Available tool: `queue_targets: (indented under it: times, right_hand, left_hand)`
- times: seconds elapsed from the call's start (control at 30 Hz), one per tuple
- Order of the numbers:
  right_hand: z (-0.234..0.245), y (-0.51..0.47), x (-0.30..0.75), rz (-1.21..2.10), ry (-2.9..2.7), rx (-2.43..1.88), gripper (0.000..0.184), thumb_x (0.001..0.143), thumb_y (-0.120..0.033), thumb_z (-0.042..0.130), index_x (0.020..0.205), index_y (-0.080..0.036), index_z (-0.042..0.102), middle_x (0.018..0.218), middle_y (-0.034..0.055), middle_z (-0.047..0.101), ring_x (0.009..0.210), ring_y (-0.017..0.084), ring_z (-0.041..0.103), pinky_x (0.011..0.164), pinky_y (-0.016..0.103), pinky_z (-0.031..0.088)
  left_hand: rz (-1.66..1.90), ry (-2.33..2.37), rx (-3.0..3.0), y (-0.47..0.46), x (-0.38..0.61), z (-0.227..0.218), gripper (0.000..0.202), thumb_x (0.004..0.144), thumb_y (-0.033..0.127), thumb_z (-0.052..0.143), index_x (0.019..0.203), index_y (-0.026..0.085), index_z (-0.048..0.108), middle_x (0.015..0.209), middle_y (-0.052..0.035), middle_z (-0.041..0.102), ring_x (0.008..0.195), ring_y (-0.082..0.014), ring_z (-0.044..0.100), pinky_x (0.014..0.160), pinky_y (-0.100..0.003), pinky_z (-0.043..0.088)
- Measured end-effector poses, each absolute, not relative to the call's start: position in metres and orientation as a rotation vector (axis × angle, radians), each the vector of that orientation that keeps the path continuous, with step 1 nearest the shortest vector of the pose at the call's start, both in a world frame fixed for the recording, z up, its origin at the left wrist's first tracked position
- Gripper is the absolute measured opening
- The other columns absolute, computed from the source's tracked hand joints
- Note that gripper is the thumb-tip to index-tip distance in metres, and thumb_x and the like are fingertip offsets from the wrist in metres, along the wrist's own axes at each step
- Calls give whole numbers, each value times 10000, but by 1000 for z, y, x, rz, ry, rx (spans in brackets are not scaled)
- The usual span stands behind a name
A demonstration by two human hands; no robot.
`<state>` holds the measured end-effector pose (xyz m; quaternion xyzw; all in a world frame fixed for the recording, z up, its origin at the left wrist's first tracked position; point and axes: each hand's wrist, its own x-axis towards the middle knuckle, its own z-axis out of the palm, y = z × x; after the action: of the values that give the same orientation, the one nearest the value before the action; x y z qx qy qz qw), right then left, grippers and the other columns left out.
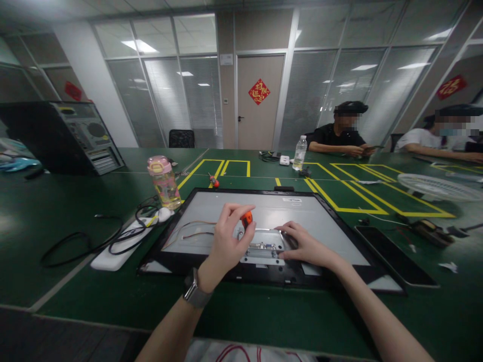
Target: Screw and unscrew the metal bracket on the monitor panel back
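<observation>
A flat monitor panel (320, 221) with a grey metal back and black frame lies on the green table. On it sits a silver metal bracket (264, 259) with a row of connectors. My left hand (228, 239), wearing a watch, pinches the orange-and-black handle of a screwdriver (247, 219) above the bracket's left side; the shaft is hidden. My right hand (307, 246) rests at the bracket's right edge, its fingers curved around that edge. Thin cables (192, 235) run across the panel left of the bracket.
A white power strip (116, 254) with black cords and a pink-lidded bottle (164, 183) stand left. Beyond the panel lies a red screwdriver (214, 182). A black phone-like slab (394, 255) lies right. A computer case (64, 136) is far left; two people sit far right.
</observation>
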<state>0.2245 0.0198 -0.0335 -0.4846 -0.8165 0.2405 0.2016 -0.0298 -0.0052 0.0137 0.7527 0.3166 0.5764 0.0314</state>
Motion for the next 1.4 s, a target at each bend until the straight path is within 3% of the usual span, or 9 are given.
queue_targets:
  times: [0.1,0.3,0.47,0.93,1.1,1.23,1.4]
  right_hand:
    - [-33,20,225,675,-2279,-1351,643,711,-384,793,1296,-233,573,1190,88,525,1135,299,512,1009,435,421]
    - [-32,18,224,669,-2275,-1363,636,709,-401,793,1288,-245,581,1185,84,528,1136,302,510,1016,439,418]
    - [-30,18,223,678,-2284,-1374,635,712,-397,783,1292,-238,580,1186,87,526,1133,304,516,1012,438,423]
    - [-32,19,224,666,-2277,-1378,641,704,-402,787,1289,-238,582,1196,87,523,1151,308,506,1028,448,410]
    - [-29,18,223,671,-2278,-1388,643,702,-395,792,1292,-254,579,1211,85,520,1156,310,506,1031,451,410]
    - [-29,18,223,686,-2268,-1410,662,701,-393,792,1303,-227,572,1226,98,511,1168,313,500,1040,442,403]
    - [-32,19,223,680,-2268,-1395,672,698,-397,795,1304,-217,567,1221,100,509,1160,312,500,1034,449,402]
  left_hand:
    - [1748,945,2322,-6,-30,14,318,896,116,479,1181,194,596,1034,-72,620,953,-184,601,842,-326,494]
    - [1848,981,2282,-6,-29,15,227,864,158,592,1084,199,632,862,-16,537,761,-139,547,712,-272,482]
    - [1744,991,2289,-5,-30,15,335,892,103,474,1195,198,584,941,-46,606,774,-147,547,722,-279,476]
    - [1874,1066,2307,-3,-30,13,279,916,163,567,1191,198,599,935,-46,622,832,-157,594,761,-294,518]
    - [1985,1133,1923,2,-29,6,261,922,237,573,1179,197,599,989,-61,631,832,-149,649,708,-261,575]
    - [1843,1019,1639,5,-22,-2,312,890,297,621,1176,181,576,976,-63,647,776,-153,697,619,-244,618]
    - [1752,958,1556,4,-11,-7,311,852,298,652,1130,170,594,980,-54,627,760,-150,696,607,-269,647]
